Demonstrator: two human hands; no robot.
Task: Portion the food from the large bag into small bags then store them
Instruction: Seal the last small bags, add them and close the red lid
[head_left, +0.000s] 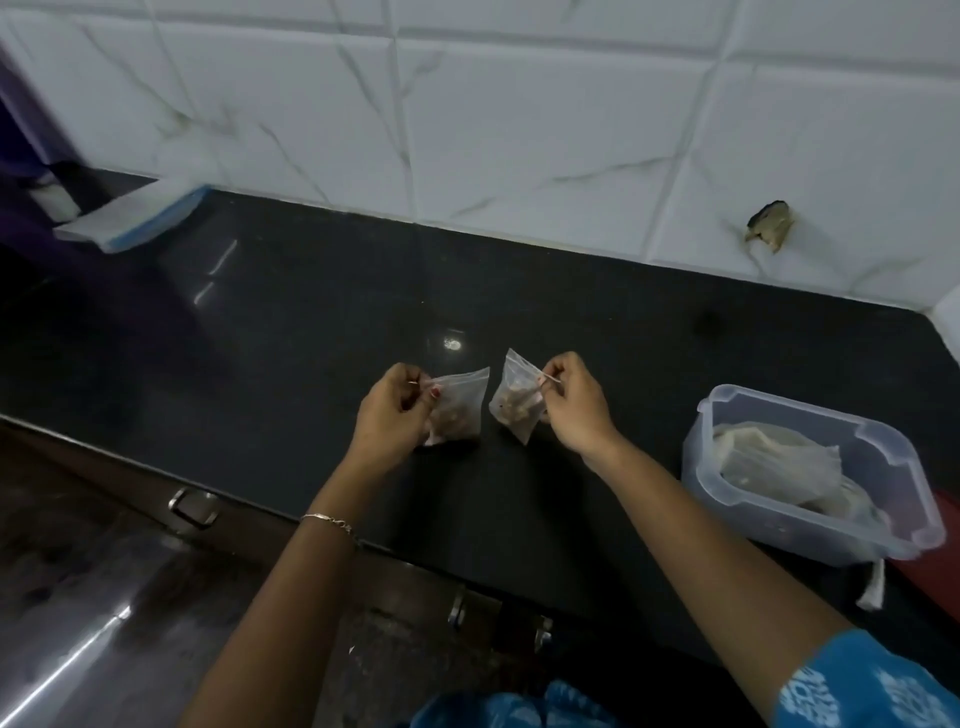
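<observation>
I pinch each small bag (462, 402) (514, 405) at its top edge, left hand (392, 415), right hand (574, 402); likely light, floppy, slippery film.

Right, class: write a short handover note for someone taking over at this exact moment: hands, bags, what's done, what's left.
Left hand: pinches the top of one filled small bag.
Right hand: pinches a second filled bag, beside the first, over the counter.
Tub: open, at the right, plastic bags inside.
Done: two portions bagged.
Left: likely put both into the tub, then fit the lid, lying far left by the wall.
</observation>
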